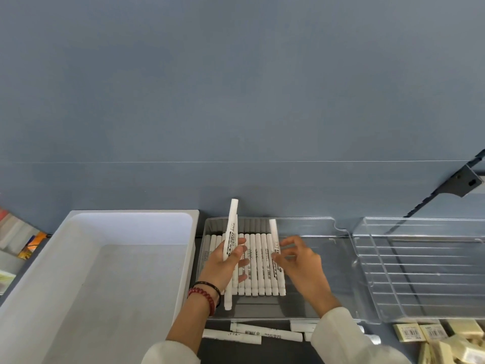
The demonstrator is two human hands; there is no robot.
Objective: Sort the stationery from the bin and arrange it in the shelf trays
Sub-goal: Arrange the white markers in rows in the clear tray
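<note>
A clear shelf tray (309, 227) holds a neat row of several white markers (258, 264) lying side by side. My left hand (225, 264) grips white markers (232, 227) that stick up past the tray's back wall and down past my wrist. My right hand (299, 261) pinches one more white marker (274, 237) at the right end of the row, tilted with its far end raised. The white bin (86, 271) stands to the left and its inside looks bare.
A second clear tray (420, 269) stands to the right. Loose white markers (252, 333) lie on the dark shelf in front of the tray. Pale eraser packs (430, 334) are piled at the bottom right. Coloured items (21, 237) sit at the far left. A blue wall rises behind.
</note>
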